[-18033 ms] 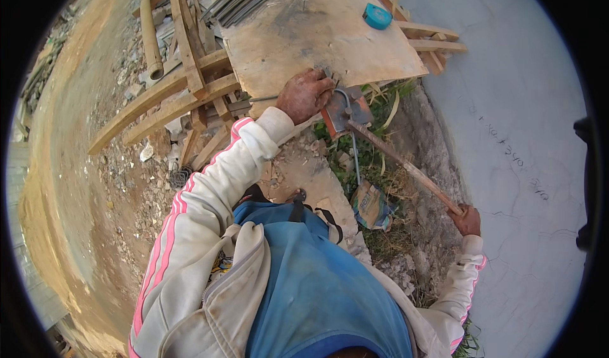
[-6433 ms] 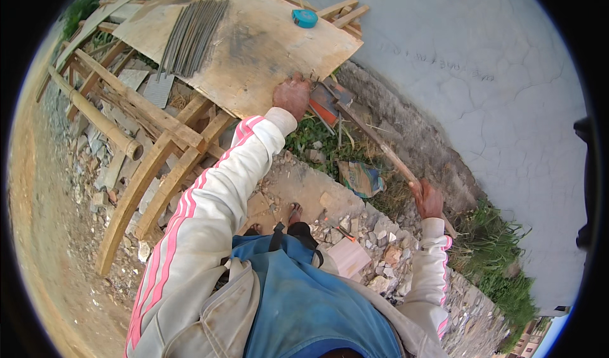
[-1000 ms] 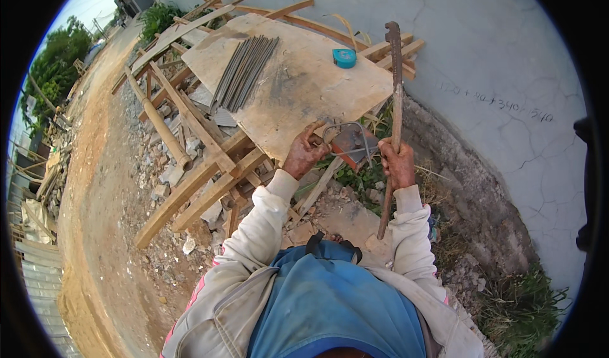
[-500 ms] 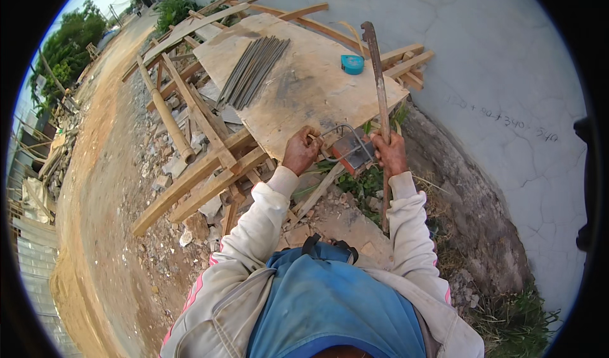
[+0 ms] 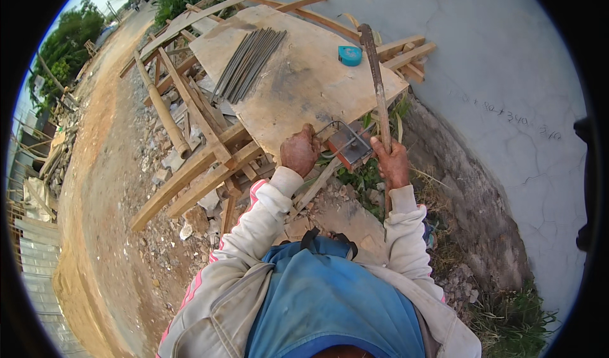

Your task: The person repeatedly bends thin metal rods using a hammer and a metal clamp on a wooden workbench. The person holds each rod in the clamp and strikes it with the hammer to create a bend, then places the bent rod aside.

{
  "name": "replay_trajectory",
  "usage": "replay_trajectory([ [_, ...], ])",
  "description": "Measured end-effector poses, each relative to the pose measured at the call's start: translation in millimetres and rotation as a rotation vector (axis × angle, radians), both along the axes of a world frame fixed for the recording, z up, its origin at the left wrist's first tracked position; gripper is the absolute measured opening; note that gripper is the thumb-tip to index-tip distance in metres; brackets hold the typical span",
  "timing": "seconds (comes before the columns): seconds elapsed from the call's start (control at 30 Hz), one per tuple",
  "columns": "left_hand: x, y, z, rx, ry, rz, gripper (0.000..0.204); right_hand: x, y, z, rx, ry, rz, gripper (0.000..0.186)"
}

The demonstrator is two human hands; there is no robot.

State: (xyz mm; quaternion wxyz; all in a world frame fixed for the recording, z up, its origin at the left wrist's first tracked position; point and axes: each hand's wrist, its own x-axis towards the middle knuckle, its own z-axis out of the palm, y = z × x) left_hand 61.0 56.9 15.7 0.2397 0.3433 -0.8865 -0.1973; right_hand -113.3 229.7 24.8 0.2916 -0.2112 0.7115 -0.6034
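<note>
My left hand (image 5: 301, 151) is closed on a thin steel rod bent into a loop (image 5: 338, 123), at the near right edge of a plywood board (image 5: 330, 95). The loop lies over a reddish-brown block with a dark top (image 5: 349, 146). In my right hand (image 5: 393, 162) is a long rusty iron bar (image 5: 375, 66) with a notched head. My fingers wrap its lower part, and the bar slopes up and away past the board's right edge. A bundle of straight steel rods (image 5: 249, 65) and a teal tape measure (image 5: 349, 55) lie on the board.
Timber beams (image 5: 190, 183) stick out below the board on the left, with a bamboo pole (image 5: 160, 107) and rubble beside them. A grey cracked wall (image 5: 501, 85) rises at the right. On the left runs a dirt road (image 5: 95, 187).
My left hand has turned with the bent rod, and the loop now sits differently over the block. The right hand has come slightly lower in the picture with the bar.
</note>
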Motion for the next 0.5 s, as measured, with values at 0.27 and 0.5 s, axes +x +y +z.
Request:
replay_trajectory([
  [0.27, -2.7, -0.6, 2.5, -0.022, 0.061, 0.007, 0.017, 11.5, 3.7, 9.4, -0.064, -0.175, 0.059, 0.024],
  [0.5, -5.4, 3.0, 8.9, -0.041, 0.227, -0.02, 0.015, 8.6, 0.8, 6.4, -0.172, -0.22, 0.072, 0.014],
])
